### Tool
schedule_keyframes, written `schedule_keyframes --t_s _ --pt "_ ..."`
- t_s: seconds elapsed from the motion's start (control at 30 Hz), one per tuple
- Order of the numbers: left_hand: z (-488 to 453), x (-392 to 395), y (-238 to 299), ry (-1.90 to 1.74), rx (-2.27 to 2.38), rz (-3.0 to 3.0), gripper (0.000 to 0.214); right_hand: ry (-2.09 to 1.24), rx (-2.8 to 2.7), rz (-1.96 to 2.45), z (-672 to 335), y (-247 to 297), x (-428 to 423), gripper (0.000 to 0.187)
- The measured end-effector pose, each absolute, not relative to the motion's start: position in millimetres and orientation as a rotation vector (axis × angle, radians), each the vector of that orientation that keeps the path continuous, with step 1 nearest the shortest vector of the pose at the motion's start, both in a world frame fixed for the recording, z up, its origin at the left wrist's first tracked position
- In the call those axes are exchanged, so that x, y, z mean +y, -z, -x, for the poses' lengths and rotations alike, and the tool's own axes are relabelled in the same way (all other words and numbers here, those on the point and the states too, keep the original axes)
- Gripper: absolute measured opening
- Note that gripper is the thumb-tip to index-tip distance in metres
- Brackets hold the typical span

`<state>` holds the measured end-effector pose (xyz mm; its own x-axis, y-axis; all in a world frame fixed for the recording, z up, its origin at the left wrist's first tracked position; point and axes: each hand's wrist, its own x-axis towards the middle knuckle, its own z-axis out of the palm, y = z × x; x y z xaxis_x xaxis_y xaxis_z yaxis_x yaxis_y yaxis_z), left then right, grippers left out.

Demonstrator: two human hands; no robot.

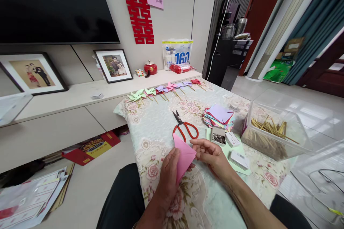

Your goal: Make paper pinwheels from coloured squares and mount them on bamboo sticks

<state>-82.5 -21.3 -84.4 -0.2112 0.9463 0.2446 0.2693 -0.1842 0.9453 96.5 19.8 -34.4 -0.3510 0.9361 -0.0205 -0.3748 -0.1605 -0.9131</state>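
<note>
A folded pink sheet of paper (pixel 185 157), triangular with crease lines, is held above the table. My left hand (pixel 170 171) is closed on its left edge, thumb on top. My right hand (pixel 212 157) has its fingertips closed at the paper's right corner. Just beyond lie scissors (pixel 185 125) with red handles, blades pointing away. Right of them sit a small open box of metal pins (pixel 218 136), two small white boxes (pixel 239 160) and a stack of coloured paper squares (pixel 220 114). Several paper pinwheels on sticks (pixel 169 87) line the table's far edge.
A clear plastic bin (pixel 279 146) of thin sticks stands at the table's right. A roll of tape (pixel 235 107) lies near the paper stack. The floral tablecloth (pixel 153 143) covers the table. Behind is a low cabinet (pixel 107 96) with framed photos and a red jar (pixel 150 68).
</note>
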Motion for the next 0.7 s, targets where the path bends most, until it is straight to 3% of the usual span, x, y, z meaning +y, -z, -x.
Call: schedule_keyframes --t_s 0.43,0.7 --pt "83 -19 83 -1.322 1.538 -1.544 0.039 -1.698 -1.122 0.715 -94 33 18 0.033" --pt "68 -23 44 -1.512 1.398 -1.052 0.014 -1.705 -1.122 0.749 -93 30 18 0.033"
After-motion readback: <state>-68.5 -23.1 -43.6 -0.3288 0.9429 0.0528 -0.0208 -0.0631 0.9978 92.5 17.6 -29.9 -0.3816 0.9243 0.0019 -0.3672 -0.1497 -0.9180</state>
